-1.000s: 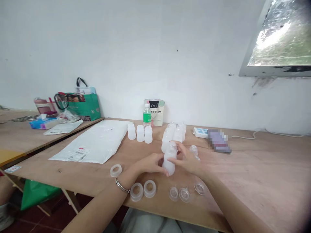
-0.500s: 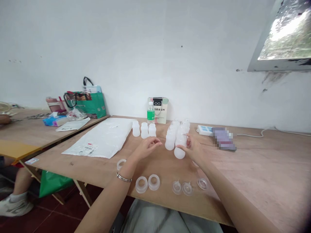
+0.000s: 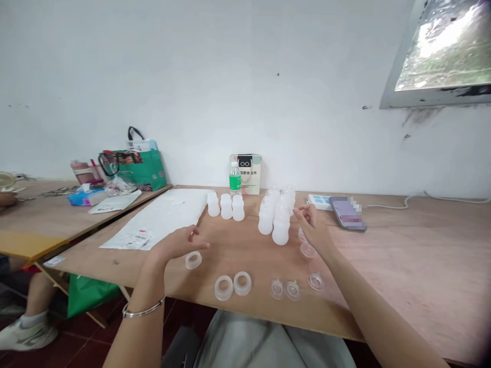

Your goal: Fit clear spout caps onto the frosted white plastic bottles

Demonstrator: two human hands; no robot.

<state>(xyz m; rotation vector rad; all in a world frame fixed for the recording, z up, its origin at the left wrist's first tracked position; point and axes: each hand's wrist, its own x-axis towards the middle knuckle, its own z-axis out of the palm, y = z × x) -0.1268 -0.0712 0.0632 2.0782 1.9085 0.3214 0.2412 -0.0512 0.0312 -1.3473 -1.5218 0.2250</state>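
My left hand (image 3: 181,242) is open and holds nothing, thumb and fingers apart, just above a translucent screw ring (image 3: 193,260). My right hand (image 3: 311,223) is beside the grouped bottles, its fingers loosely bent and apart, with nothing seen in them. Those frosted baby bottles (image 3: 281,231) stand in two rows with clear domed tops. Farther left are three white bottles without tops (image 3: 226,207). Two more screw rings (image 3: 224,288) lie near the front edge. Several clear teat pieces (image 3: 292,290) lie to their right, some partly behind my right wrist.
A white mailing bag (image 3: 153,217) lies flat on the left. At the back stand a water bottle (image 3: 235,181) and a paper bag (image 3: 253,179). A phone (image 3: 347,213) rests against a white power strip (image 3: 319,202). Another table (image 3: 34,214) adjoins on the left, a person's leg below it.
My left hand has moved left, away from the bottles to the single ring. My right hand has let go of the front bottle and drawn back slightly right.
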